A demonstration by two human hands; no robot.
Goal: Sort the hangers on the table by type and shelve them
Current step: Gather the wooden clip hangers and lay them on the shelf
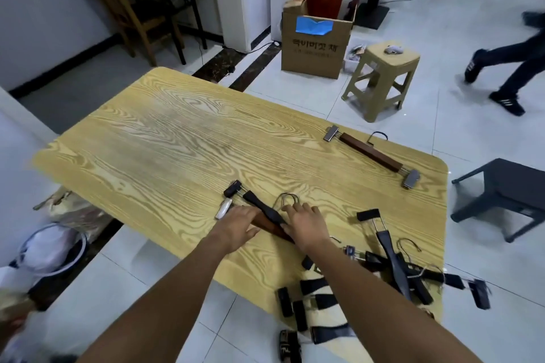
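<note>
So, both hands are on the small stack of clip hangers [261, 206] I'm squaring up on the table [177, 132]. My left hand [239, 222] lies flat, fingers straight, pressing on the brown bar. My right hand [305, 222] covers the middle of the stack right by the wire hooks [284, 199]. Honestly I can't tell if its fingers are wrapped round anything or just resting there.

The bit that matters is that the bars run diagonally, from beyond my left fingertips back toward my right wrist, with the hooks poking out ahead of my right fingers. I reckon the right hand is the closer one for grabbing the hooks.

One brown wooden clip hanger [370, 152] sits well off past my right hand. The tangle of black hangers [395, 265] is off to the right of my right forearm, not yet sorted.
</note>
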